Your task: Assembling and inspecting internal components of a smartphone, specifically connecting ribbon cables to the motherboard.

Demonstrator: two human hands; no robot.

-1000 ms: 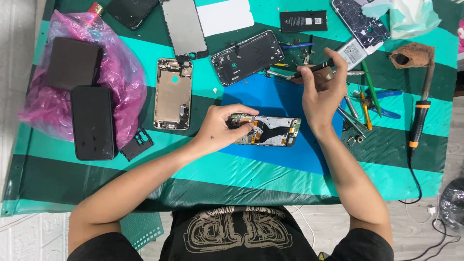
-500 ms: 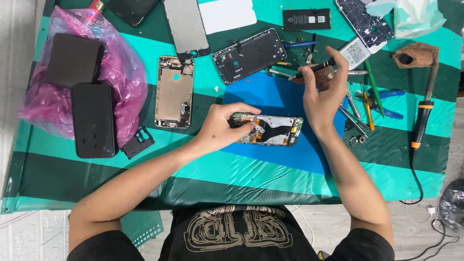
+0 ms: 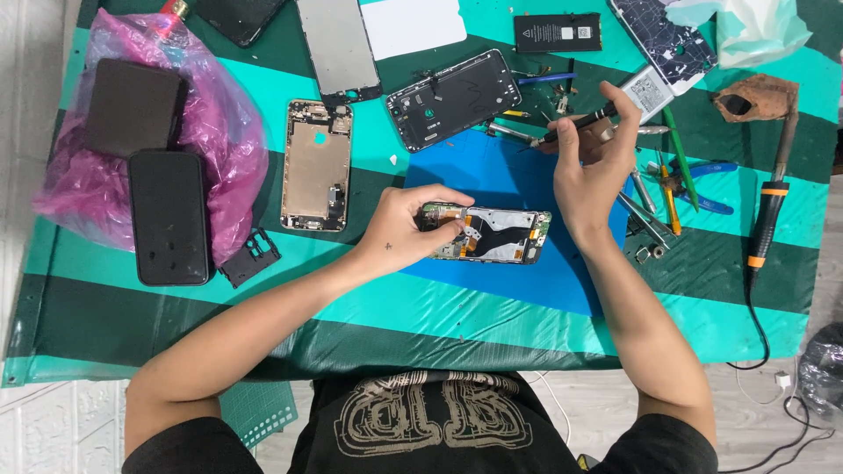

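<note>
An opened phone (image 3: 493, 235) with its circuit board and cables showing lies on a blue mat (image 3: 518, 180). My left hand (image 3: 406, 226) grips the phone's left end, fingers curled over the top edge. My right hand (image 3: 592, 162) is raised above the mat's right side and holds a thin dark screwdriver (image 3: 571, 125) between thumb and fingers, its tip pointing left.
A gold phone frame (image 3: 316, 165), a black phone back (image 3: 454, 99), a metal plate (image 3: 338, 46) and a battery (image 3: 558, 32) lie on the striped cloth. Tweezers and cutters (image 3: 676, 180) sit at right, a soldering iron (image 3: 768, 211) farther right. Two dark phones (image 3: 169, 215) rest on pink plastic.
My right hand has tilted the screwdriver a little lower and leftward. The left hand stays on the opened phone, which has not moved.
</note>
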